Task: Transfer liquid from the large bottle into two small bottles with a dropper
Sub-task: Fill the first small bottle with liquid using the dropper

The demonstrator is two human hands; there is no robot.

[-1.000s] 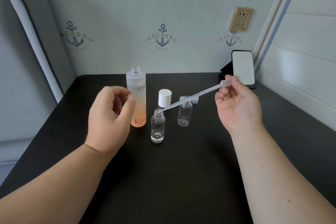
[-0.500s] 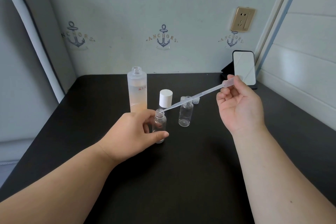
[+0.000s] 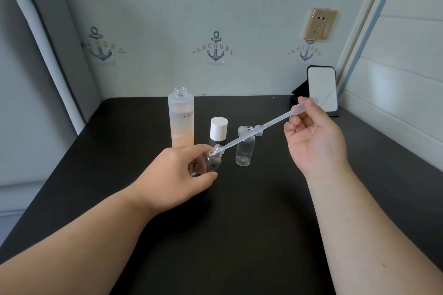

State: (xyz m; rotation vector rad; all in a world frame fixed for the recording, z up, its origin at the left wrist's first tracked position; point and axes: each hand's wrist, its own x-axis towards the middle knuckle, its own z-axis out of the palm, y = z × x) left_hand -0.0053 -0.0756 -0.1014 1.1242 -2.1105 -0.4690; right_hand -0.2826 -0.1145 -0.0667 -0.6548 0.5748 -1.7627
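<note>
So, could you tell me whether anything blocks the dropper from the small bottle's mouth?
Nothing visible does: the dropper tip already sits at the open, uncapped mouth of the small bottle steadied by the left hand.

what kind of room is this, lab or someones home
Most likely a home, perhaps a bedroom corner, not a lab: anchor-print wallpaper, a gold wall socket and a small mirror propped at the back of a plain dark table. The padded panel on the left may be a headboard.

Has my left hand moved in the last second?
Yes. The left hand has moved right and toward you, away from the large bottle, and now grips the near small bottle.
</note>
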